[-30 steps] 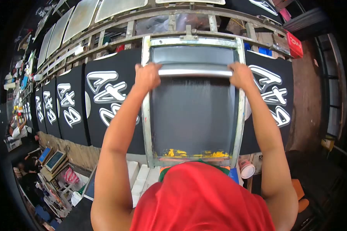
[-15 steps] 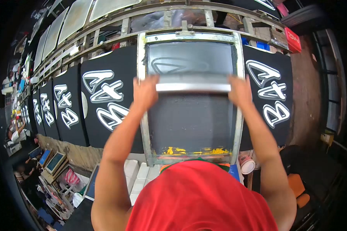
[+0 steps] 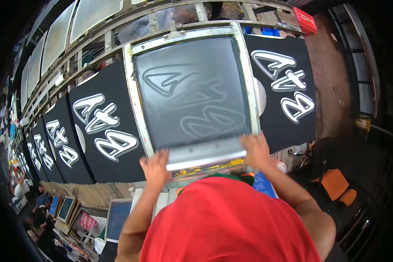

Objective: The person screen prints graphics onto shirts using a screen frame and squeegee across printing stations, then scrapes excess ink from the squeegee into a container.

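Observation:
A squeegee [image 3: 205, 153] with a pale metal bar lies across the near end of a framed printing screen [image 3: 190, 89]. My left hand [image 3: 156, 169] is closed on its left end, and my right hand [image 3: 255, 150] grips the right end. Behind the bar the mesh shows outlined lettering through a dark grey film. Yellow smears mark the frame's near edge. Black printed fabric [image 3: 288, 78] with white and grey letters lies to the right of the screen, and another printed black piece [image 3: 102, 118] lies to the left.
More printed black pieces [image 3: 61, 139] run along the table to the left. Wooden rails [image 3: 201, 12] with pale panels [image 3: 94, 19] stand behind. At the back right is a red box [image 3: 305, 22]. An orange seat [image 3: 334, 185] stands at right; small framed screens [image 3: 67, 207] lean at lower left.
Both hands have drawn the squeegee toward me, from the upper part of the screen to its near end. More lettering shows on the mesh. The camera view has tilted and shifted.

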A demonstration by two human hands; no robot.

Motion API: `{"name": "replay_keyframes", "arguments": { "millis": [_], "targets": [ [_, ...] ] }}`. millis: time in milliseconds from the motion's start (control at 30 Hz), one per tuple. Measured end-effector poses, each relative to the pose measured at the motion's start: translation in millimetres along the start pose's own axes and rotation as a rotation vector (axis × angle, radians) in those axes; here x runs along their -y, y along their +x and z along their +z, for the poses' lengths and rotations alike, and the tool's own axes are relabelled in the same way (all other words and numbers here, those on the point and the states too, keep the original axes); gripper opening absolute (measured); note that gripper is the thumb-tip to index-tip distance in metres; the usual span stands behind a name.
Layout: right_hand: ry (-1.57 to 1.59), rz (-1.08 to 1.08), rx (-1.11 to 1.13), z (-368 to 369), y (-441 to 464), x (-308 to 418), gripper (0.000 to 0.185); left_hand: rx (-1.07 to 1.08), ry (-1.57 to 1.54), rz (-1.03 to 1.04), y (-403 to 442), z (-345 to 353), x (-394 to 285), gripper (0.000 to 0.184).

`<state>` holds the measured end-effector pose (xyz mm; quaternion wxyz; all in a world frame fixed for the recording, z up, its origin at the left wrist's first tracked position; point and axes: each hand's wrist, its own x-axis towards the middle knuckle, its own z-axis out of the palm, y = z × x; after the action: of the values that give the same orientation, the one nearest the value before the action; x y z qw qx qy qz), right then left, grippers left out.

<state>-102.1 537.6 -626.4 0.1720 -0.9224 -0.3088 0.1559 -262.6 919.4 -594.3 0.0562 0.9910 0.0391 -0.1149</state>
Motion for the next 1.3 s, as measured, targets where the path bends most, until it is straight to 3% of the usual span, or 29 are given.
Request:
{"name": "replay_keyframes", "arguments": {
  "millis": [167, 267, 367, 433, 533, 667, 733, 900, 1000, 1167, 1300],
  "targets": [
    [-0.009, -0.015, -0.063, 7, -12, 1, 0.049, 0.001, -0.053, 0.029, -8, 0, -1, 0.071],
    [-0.068, 0.007, -0.134, -18, 104, -17, 0.053, -0.077, 0.128, -0.003, 103, -21, 28, 0.072],
    [-0.105, -0.032, -0.321, -42, 239, -43, 0.049, -0.282, 0.136, -0.016, 227, -49, 66, 0.059],
    [-0.147, -0.04, -0.328, -65, 307, -52, 0.045, -0.406, 0.083, 0.007, 290, -55, 94, 0.05],
    [-0.133, 0.022, -0.273, -85, 346, -55, 0.043, -0.329, 0.039, -0.134, 330, -80, 97, 0.044],
    [-0.122, 0.023, -0.157, -71, 276, -46, 0.047, -0.226, 0.117, -0.101, 257, -70, 69, 0.047],
    [-0.132, -0.016, -0.126, -51, 198, -35, 0.049, -0.074, 0.075, -0.087, 184, -63, 41, 0.06],
    [-0.025, 0.016, -0.024, 7, -7, 1, 0.052, -0.01, 0.007, -0.015, -7, 4, -2, 0.072],
    [0.037, 0.086, 0.007, 12, -32, 12, 0.051, 0.076, -0.092, -0.054, -30, -1, -16, 0.068],
    [-0.073, -0.016, -0.198, -22, 150, -30, 0.051, -0.14, 0.124, -0.029, 142, -33, 38, 0.068],
    [-0.138, 0.026, -0.207, -72, 312, -49, 0.048, -0.283, 0.122, -0.038, 296, -66, 97, 0.049]
  ]
}}
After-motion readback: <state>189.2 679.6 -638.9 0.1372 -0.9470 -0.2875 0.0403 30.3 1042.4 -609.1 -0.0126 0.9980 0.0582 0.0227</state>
